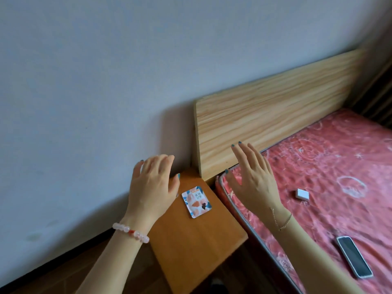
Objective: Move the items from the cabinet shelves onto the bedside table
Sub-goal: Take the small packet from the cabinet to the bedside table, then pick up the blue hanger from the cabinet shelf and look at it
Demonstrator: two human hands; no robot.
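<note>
1. Bedside table [197,240]: orange-brown wooden top, set in the corner between the wall and the headboard [275,107]. Its right edge runs along the bed [339,166].
2. Snack packet [196,202]: one small flat sachet printed in white, blue and orange. It lies flat on the far half of the table top, nearer the right edge than the left. Neither hand touches it.
3. Handling, as judged: light, thin and pliable, probably slick on the wood, with contents that may crush. It is best pinched at a sealed edge or corner, or slid to the table's edge so a thumb can get under it.
4. Left hand [152,185]: fingers spread and relaxed, holding nothing. It is over the table's far left corner, just beside the packet. There is a bead bracelet [130,232] at the wrist.
5. Right hand [252,177]: fingers straight and splayed, holding nothing. It is over the bed's corner below the headboard, apart from the table.
6. Bed: pink patterned cover, carrying a phone [354,256] lying screen up and a small white box [302,194].
7. Cabinet: not in view, so whether items remain on its shelves cannot be told.
</note>
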